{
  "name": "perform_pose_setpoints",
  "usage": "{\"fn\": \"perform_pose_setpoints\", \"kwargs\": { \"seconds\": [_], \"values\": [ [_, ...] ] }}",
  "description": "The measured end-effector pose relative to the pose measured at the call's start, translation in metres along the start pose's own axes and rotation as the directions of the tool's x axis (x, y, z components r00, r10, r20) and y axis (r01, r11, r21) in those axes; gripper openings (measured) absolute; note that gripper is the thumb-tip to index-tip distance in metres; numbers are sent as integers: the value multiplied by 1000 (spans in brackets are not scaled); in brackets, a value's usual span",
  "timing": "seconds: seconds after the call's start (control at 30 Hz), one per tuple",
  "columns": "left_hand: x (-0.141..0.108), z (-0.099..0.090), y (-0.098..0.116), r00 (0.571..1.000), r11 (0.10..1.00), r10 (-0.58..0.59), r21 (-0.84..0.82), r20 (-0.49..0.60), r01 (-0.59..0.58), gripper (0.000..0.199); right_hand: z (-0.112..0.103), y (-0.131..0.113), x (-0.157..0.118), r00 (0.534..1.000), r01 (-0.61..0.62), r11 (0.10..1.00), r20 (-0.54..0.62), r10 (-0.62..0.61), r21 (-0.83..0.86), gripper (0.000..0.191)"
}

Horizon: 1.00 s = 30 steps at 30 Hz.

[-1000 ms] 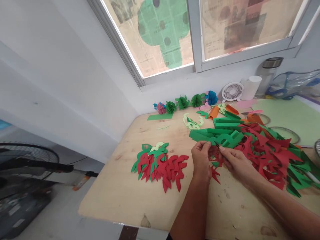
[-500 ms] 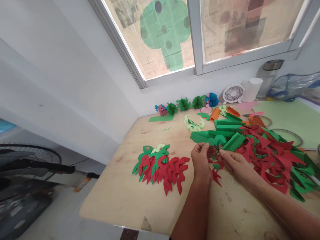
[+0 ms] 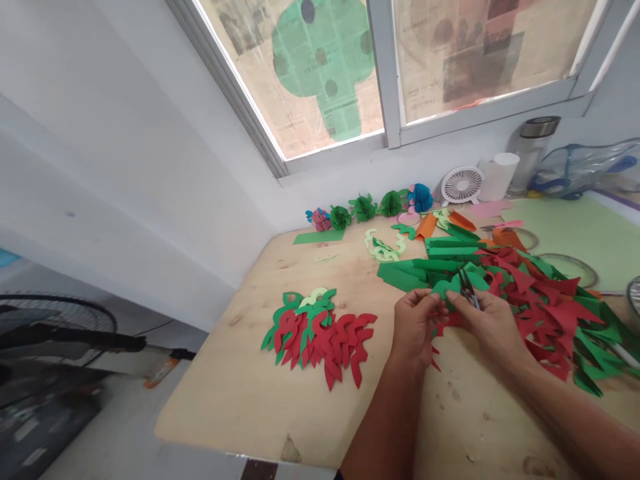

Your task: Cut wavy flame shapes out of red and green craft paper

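My left hand (image 3: 414,320) pinches a small curved piece of green paper (image 3: 442,288) over the front of the scrap pile. My right hand (image 3: 493,327) is closed on a pair of dark-bladed scissors (image 3: 469,291), their tips pointing up and away from me. The right thumb and fingertips also meet the lower right side of the green paper. Left of my hands lies a heap of curved red cut-outs (image 3: 345,343), with green cut-outs (image 3: 287,313) and a pale green one (image 3: 315,297) among them.
Red scraps (image 3: 555,313) and folded green strips (image 3: 420,272) cover the table's right side. Along the wall stand paper ornaments (image 3: 364,208), a small white fan (image 3: 463,185) and a bottle (image 3: 536,150). Pale green cut-outs (image 3: 385,250) lie mid-table. A large black fan (image 3: 60,327) stands on the left.
The scissors have swung up and away from the paper, into the right hand's grip. My right fingers have come against the green paper, and the left hand has shifted slightly right.
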<state>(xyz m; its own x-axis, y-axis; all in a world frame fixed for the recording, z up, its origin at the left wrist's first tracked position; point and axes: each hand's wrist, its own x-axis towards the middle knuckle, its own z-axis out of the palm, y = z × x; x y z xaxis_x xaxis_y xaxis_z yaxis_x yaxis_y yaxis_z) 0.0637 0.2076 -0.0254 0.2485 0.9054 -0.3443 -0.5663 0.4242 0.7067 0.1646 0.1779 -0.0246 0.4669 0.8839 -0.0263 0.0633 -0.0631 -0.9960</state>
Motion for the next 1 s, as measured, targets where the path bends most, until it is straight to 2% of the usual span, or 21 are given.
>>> {"fn": "perform_pose_setpoints", "kwargs": {
  "seconds": [0.1,0.2,0.27,0.37,0.43,0.57,0.73,0.87,1.0],
  "values": [
    [1,-2,4,1000,991,13,136,6,-14,24,-2,0,1,999,1,999,33,-3,40,32],
    [2,-5,9,996,964,91,252,6,-90,19,-5,-2,3,992,-32,999,127,28,31,34],
    [2,-8,12,992,939,117,320,40,-124,18,-7,-3,4,985,-41,999,166,39,11,35],
    [2,-10,15,990,913,89,389,112,-126,18,-8,-3,5,988,-44,999,151,45,-5,35],
    [2,-9,16,991,921,102,367,92,-129,19,-8,-3,4,989,-42,999,145,38,27,35],
    [4,-7,16,978,959,202,215,-50,-187,24,-5,-4,1,983,-59,988,183,31,146,39],
    [6,-5,15,958,966,251,101,-140,-238,24,2,1,-6,944,-148,983,311,106,111,47],
    [5,-3,14,949,963,266,83,-166,-256,25,7,5,-10,921,-192,978,359,149,87,47],
    [4,-3,14,946,954,289,122,-147,-272,23,8,6,-10,916,-213,972,367,164,97,47]
  ]
}}
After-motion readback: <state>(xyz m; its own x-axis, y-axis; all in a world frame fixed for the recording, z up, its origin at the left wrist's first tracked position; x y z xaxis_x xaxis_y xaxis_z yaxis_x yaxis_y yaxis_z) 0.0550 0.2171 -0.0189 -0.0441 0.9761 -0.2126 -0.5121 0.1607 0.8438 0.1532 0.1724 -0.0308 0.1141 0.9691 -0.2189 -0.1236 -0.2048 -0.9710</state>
